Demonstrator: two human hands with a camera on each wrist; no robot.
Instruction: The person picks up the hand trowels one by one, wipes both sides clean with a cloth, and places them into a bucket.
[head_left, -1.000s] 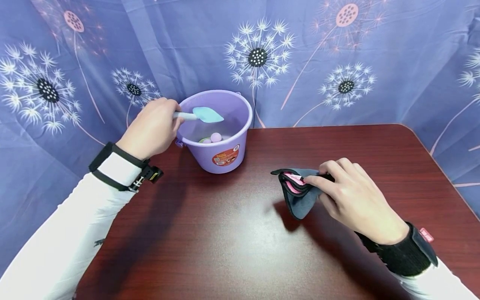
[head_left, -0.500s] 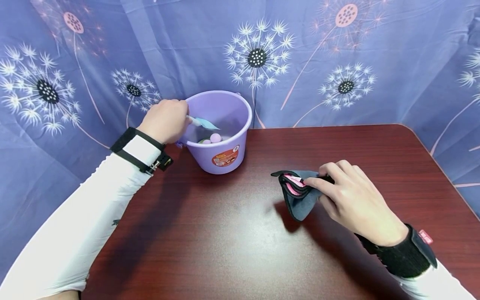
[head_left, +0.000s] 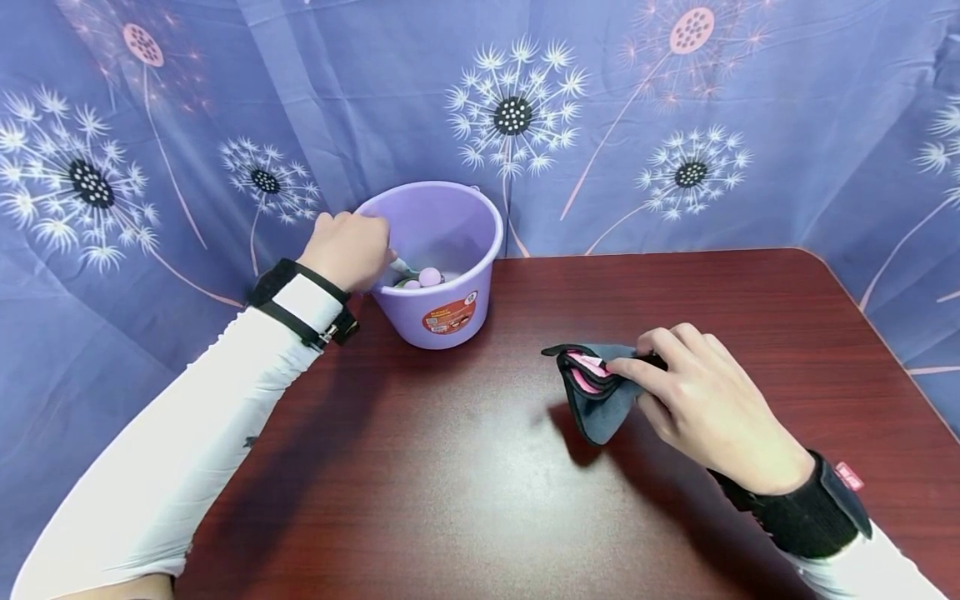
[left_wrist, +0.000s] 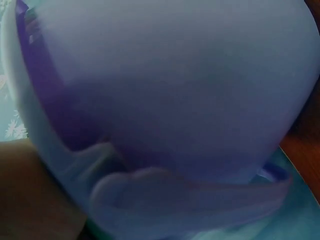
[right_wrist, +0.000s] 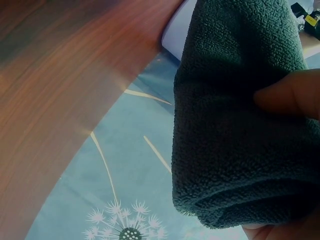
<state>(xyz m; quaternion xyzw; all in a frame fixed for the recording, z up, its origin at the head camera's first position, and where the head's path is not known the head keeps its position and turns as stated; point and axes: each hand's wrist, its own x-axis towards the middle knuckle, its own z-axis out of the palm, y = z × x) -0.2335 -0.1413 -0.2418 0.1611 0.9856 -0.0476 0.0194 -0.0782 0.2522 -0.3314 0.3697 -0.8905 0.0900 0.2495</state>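
My left hand (head_left: 348,250) is at the left rim of a purple bucket (head_left: 450,296), fingers hidden inside. It holds a small spatula (head_left: 402,267) with a white handle; its light blue blade points down into the bucket and is only partly visible. In the left wrist view the bucket's wall (left_wrist: 175,100) fills the picture; the spatula does not show there. My right hand (head_left: 701,400) pinches a folded grey cloth (head_left: 611,408) with black edging and pink layers, held above the table. The right wrist view shows its fuzzy terry surface (right_wrist: 230,140) under my thumb.
Inside the bucket lie a pink ball (head_left: 430,277) and other small, partly hidden items. The bucket stands at the back left of a dark red wooden table (head_left: 465,450). A blue dandelion-print curtain (head_left: 375,83) hangs close behind.
My left hand has moved right and slightly down over the bucket's rim, and the spatula has tilted down inside. The right hand and cloth have stayed almost still.
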